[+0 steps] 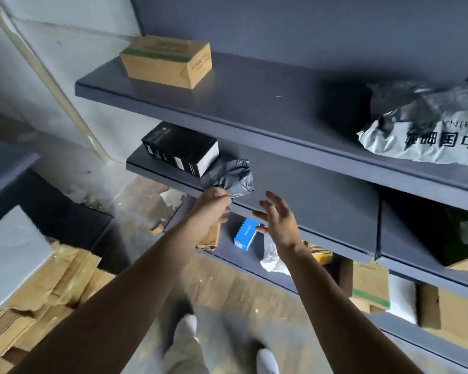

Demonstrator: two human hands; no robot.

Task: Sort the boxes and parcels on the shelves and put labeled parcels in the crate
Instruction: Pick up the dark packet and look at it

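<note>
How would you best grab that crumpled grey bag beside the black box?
Pinch the grey bag by its crumpled front corner, coming from the open shelf front: the plastic bunches there, and the black box crowds its left. The left hand pinches there.

Dim, cool light; soft blur; wide-angle edge distortion.

Shelves (281, 109): finished in smooth, matt paint, seemingly over metal.
Cardboard box (165, 60), left end of top shelf: matt brown board, edged with green tape.
Black box (180, 149): glossy printed card.
Grey parcel (230, 175), front edge of middle shelf: wrapped in crumpled plastic film, faintly sheened.
Pale mailer (422, 139), right end of top shelf: wrinkled printed plastic.
Blue box (246, 234): smooth card.
</note>
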